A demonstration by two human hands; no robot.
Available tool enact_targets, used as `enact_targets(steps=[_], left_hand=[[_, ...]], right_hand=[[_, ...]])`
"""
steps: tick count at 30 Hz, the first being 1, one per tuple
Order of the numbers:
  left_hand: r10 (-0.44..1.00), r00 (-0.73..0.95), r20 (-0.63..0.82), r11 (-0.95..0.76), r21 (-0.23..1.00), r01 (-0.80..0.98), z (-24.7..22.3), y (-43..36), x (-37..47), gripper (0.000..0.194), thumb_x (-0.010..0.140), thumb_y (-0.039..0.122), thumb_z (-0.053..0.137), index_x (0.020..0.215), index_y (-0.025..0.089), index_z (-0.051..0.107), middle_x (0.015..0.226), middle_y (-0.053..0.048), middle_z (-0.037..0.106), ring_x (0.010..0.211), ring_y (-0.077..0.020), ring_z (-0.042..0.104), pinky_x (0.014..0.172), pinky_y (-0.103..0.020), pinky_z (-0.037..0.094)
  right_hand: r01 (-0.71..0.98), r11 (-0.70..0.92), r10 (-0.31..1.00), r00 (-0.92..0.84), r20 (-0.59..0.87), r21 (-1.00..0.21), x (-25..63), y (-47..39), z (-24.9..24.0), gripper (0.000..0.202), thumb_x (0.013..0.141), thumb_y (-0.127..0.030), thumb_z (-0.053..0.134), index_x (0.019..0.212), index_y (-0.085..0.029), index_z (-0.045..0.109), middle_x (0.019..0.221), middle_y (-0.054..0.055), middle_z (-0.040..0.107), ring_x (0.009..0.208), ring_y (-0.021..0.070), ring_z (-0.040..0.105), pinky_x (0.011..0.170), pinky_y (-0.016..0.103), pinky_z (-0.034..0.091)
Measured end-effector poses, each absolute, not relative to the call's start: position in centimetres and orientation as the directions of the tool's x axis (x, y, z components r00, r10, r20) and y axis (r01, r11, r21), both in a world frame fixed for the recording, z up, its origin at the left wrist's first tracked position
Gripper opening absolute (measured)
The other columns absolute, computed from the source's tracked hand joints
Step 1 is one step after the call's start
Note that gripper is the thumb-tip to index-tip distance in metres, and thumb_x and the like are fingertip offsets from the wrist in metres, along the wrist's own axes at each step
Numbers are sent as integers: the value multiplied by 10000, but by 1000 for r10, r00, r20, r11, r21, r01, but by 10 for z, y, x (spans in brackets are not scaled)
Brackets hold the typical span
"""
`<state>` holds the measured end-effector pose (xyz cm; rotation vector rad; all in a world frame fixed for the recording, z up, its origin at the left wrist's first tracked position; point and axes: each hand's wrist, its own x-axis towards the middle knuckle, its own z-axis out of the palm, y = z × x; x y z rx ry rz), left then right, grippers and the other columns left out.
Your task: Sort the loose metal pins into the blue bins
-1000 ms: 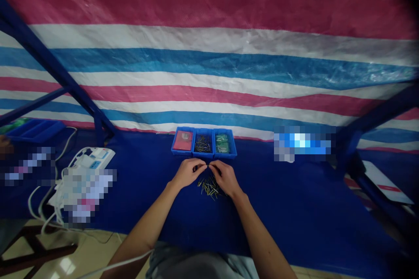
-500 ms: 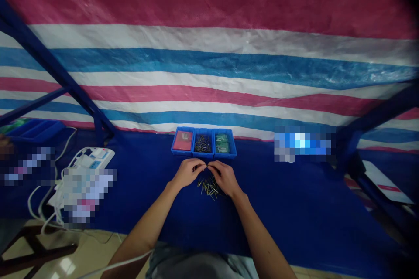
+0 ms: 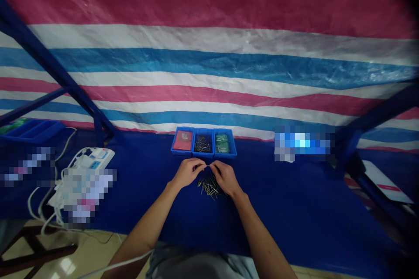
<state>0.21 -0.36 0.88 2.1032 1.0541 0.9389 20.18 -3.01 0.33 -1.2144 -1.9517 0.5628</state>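
My left hand (image 3: 189, 172) and my right hand (image 3: 225, 177) meet above the blue table, fingertips pinched. Between them runs a thin screw-like metal piece (image 3: 208, 165), with one end in each pinch; its details are too small to make out. Just below the fingers lies a loose pile of similar thin metal pieces (image 3: 209, 188), brassy and dark, partly covered by my right hand. Beyond my hands stand three joined blue bins: the left bin (image 3: 182, 153) holds a reddish packet, the middle bin (image 3: 203, 155) dark thin metal pieces, the right bin (image 3: 224, 155) green and whitish packets.
White power strips and cables (image 3: 98, 157) lie at the left, beside a blurred patch. A blue divided tray (image 3: 36, 130) stands farther left. Blue metal frame bars (image 3: 65, 80) rise on both sides. A striped tarp (image 3: 209, 61) hangs behind the table (image 3: 288, 209).
My right fingertips have shifted slightly right, away from the left ones, so more of the thin metal piece shows. At far left, another person's hand has left view.
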Motion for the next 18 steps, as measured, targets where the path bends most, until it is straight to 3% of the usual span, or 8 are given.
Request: enact_targets(steps=[9, 18], left_hand=[[846, 431, 315, -498, 758, 423, 10, -4, 2, 300, 989, 368, 530, 901, 169, 737, 849, -52, 735, 710, -149, 627, 656, -239, 447], [858, 407, 313, -480, 769, 421, 11, -3, 2, 300, 984, 361, 540, 875, 154, 727, 794, -41, 723, 653, -135, 598, 634, -234, 431]], right_hand=[[551, 415, 908, -209, 362, -724, 202, -30, 5, 377, 1038, -381, 394, 757, -209, 577, 672, 6, 585, 630, 156, 557, 596, 256, 406], [514, 413, 909, -183, 374, -752, 201, -32, 4, 245, 1005, -375, 479, 981, -222, 669, 823, 35, 694, 650, 170, 600, 617, 274, 462]])
